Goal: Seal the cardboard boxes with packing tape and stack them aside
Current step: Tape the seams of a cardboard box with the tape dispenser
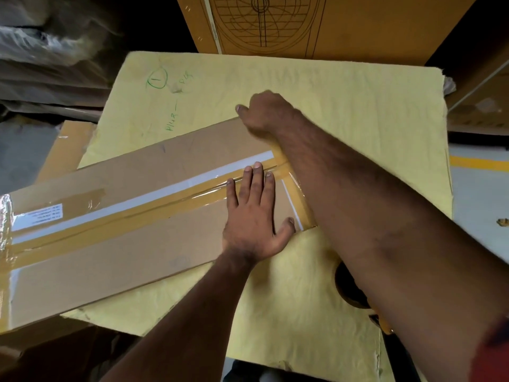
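Note:
A long flat cardboard box (115, 244) lies slantwise on a pale yellow sheet (344, 106). Clear and brown packing tape (154, 206) runs along its middle seam beside a white strip. My left hand (254, 216) lies flat on the box near its right end, fingers spread over the tape. My right hand (264, 111) reaches across to the box's far right corner, fingers curled over the edge. A roll of brown tape (348, 290) lies on the sheet, partly hidden under my right forearm.
A large brown carton with a printed fan drawing (316, 23) stands behind the sheet. Plastic-wrapped goods (49, 51) pile up at the left. Another carton (66, 150) lies under the sheet at the left. Grey floor with a yellow line (479, 164) shows at the right.

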Demonstrator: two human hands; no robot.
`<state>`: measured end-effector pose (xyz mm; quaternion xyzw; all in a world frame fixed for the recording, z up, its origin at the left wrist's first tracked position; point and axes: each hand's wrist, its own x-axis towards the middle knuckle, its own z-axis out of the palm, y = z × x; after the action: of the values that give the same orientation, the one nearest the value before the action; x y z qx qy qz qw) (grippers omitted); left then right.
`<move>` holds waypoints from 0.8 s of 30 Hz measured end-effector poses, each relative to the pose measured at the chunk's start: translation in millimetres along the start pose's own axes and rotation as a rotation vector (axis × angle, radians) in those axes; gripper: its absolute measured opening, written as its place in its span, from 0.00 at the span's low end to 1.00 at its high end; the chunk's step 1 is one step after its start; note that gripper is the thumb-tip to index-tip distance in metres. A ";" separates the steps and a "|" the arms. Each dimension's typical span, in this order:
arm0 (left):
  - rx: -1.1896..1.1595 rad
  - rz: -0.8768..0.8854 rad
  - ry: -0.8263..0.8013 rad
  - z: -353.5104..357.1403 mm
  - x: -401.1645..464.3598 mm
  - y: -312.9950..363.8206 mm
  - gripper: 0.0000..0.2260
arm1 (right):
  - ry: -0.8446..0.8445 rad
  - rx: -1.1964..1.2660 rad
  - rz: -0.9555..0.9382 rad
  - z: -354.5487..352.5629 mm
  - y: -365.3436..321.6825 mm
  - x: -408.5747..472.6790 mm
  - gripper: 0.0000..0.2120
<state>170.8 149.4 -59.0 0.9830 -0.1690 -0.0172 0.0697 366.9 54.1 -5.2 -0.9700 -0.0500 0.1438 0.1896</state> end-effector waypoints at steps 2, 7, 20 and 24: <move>-0.014 0.000 0.007 0.0 -0.2 0.0 0.41 | 0.000 0.043 0.071 -5.0 1.5 1.2 0.29; -0.021 0.005 0.005 1.1 -1.1 -0.8 0.42 | 0.001 0.176 0.178 2.3 13.9 -8.5 0.25; -0.011 0.002 -0.027 0.3 0.2 -0.2 0.40 | 0.179 0.310 0.162 56.4 26.2 -102.3 0.21; -0.009 0.001 -0.009 1.0 -0.9 0.8 0.36 | 0.198 0.390 0.232 81.6 40.0 -153.6 0.19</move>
<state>169.6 148.8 -59.9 0.9825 -0.1697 -0.0222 0.0734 197.8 22.8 -52.8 -0.9237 0.1092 0.0756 0.3593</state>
